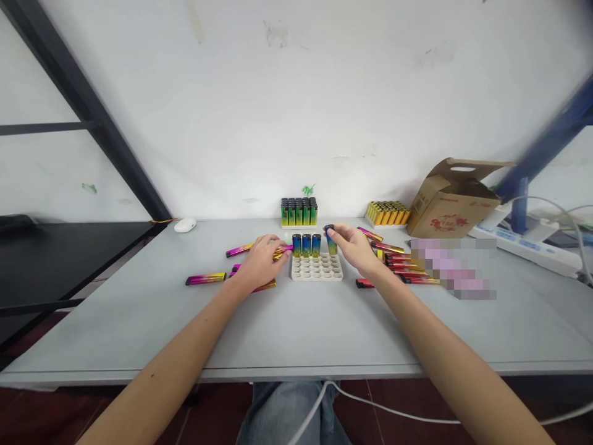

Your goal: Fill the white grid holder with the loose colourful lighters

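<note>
My right hand [354, 247] pinches a blue-and-yellow lighter [330, 241] upright at the back right of a white holed tray [317, 269]. Whether its base is seated in a hole I cannot tell. Three more blue-and-yellow lighters [306, 246] stand in the tray's back row, at the left. Left of the tray, my left hand [264, 259] is closed around a magenta-and-yellow lighter [283, 250] lying sideways, its end pointing at the tray. Other magenta-and-yellow lighters [206, 279] lie around and partly under that hand.
Red-and-gold lighters [407, 266] lie beside my right forearm. Against the wall stand a tray of green lighters [299, 212] and a tray of yellow lighters [388, 214]. An open cardboard box [447, 207], a white power strip [528, 247] and cables are at right. A white round device [185, 225] sits back left.
</note>
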{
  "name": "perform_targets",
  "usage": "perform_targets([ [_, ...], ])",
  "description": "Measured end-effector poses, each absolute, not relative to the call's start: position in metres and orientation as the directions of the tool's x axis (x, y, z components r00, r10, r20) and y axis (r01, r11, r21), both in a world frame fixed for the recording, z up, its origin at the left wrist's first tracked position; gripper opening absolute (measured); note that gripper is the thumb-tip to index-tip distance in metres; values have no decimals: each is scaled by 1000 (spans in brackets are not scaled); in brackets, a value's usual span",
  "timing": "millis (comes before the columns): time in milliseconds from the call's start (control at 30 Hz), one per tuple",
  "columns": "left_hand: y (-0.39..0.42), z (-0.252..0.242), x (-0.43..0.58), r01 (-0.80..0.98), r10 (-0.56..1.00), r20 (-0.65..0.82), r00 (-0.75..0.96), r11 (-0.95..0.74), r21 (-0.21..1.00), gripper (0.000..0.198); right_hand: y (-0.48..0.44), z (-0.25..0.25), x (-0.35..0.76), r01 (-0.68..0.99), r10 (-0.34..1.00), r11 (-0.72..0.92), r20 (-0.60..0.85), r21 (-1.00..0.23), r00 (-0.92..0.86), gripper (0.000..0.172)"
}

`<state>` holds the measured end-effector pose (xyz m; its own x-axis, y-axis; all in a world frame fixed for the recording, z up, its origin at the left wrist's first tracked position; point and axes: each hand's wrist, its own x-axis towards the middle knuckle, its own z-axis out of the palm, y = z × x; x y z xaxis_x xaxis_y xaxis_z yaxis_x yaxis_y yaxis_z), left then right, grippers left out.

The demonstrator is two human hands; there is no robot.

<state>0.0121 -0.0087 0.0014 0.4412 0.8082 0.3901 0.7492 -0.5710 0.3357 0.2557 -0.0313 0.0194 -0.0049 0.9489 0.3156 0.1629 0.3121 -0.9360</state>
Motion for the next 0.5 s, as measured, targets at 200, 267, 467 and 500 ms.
perform_targets([
  [200,-6,-1,9,788,837,403,369,-512,341,32,-30,14,256,282,931,364,346,-888,-112,26],
  [267,-6,-1,9,793,844,392,366,-503,344,32,-29,12,258,329,924,382,370,-864,-101,26],
  [467,-3,1,7,819,880,333,339,-450,357,36,-29,12,261,453,911,396,403,-799,-86,27],
  [500,-2,0,6,825,887,322,331,-438,359,36,-30,13,262,481,906,402,413,-779,-89,26],
])
